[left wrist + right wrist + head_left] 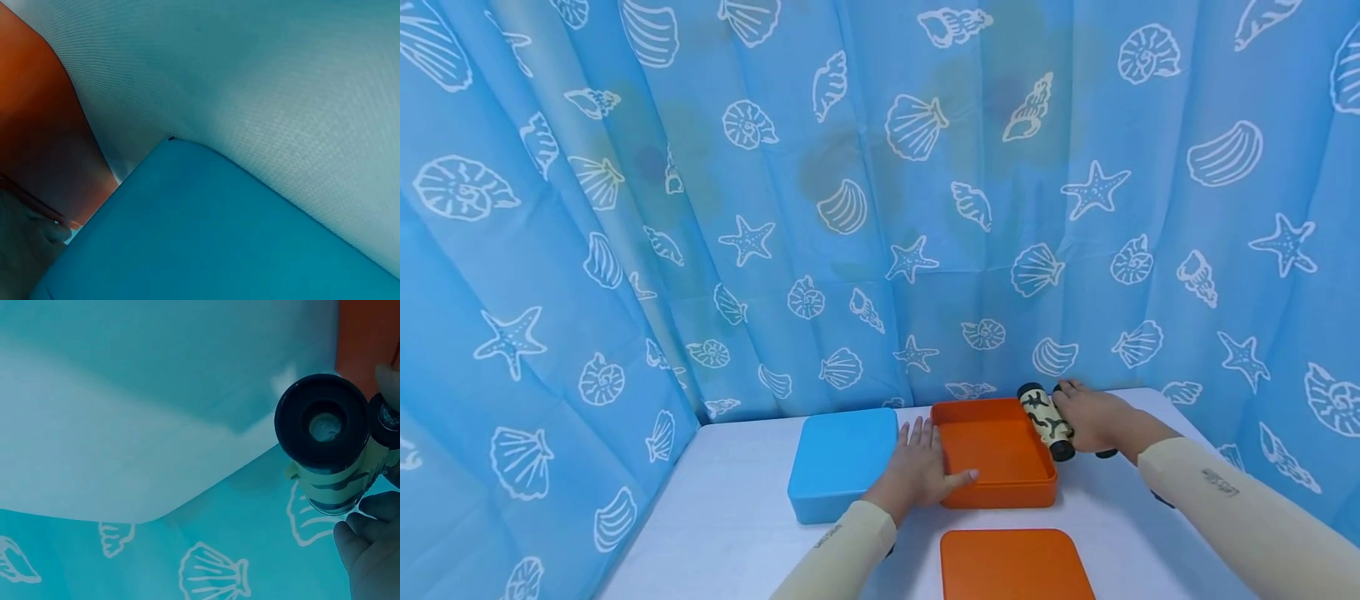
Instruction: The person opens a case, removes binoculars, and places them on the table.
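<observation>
A: What is the right hand (1093, 417) doing?

B: It grips a pair of binoculars (1046, 421), camouflage-patterned with black ends. Its fingers curl around the far barrel. The binoculars sit at the right wall of the orange box (1000, 492), just over its rim. The right wrist view shows one black eyepiece end-on, with curled fingertips (362, 531) below it.

A: And the left hand (917, 471)?

B: It lies flat with straight, slightly spread fingers, holding nothing. The palm rests at the left wall of the orange box and the thumb points across the near left corner. The fingertips reach toward the gap between that box and the blue box (842, 462).

A: How do the boxes stand?

B: The orange box is open and nothing shows inside it. The blue box lies closed just to its left, very close; I cannot tell whether they touch. An orange lid (1015, 567) lies flat on the white table (730, 533), in front of the orange box and apart from it.

A: What is behind?

B: A blue curtain (880, 208) printed with white shells and starfish hangs around the table.
</observation>
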Demonstrator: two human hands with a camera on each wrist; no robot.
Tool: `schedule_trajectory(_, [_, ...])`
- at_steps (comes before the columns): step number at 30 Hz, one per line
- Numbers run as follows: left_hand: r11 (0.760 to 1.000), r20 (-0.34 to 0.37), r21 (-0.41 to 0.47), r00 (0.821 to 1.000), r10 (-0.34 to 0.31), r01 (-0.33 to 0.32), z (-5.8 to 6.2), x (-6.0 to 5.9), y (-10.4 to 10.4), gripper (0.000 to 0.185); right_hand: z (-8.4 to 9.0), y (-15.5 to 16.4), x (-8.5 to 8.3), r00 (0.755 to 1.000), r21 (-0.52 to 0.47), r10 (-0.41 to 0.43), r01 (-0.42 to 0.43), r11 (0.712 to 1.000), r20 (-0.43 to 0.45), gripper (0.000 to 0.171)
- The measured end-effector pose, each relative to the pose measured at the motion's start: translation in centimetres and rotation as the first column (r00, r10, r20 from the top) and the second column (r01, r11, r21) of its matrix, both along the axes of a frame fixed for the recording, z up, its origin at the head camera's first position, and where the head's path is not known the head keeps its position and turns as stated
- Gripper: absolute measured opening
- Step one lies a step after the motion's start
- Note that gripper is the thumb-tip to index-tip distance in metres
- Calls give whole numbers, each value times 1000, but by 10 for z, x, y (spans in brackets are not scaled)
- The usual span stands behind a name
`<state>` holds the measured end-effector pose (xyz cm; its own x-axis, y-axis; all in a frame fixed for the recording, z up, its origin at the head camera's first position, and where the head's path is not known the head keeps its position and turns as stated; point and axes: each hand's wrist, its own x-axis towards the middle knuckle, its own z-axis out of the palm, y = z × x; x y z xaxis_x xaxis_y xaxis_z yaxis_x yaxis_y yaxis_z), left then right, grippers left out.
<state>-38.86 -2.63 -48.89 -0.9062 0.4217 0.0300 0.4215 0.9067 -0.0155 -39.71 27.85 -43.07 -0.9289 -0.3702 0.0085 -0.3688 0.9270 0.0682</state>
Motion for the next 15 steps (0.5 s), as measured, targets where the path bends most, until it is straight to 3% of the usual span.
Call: schedule_trajectory(15, [1000, -6, -2, 1000, -7, 7, 0, 1, -1, 110, -16, 31, 0, 994, 89, -112, 111, 990, 16, 84])
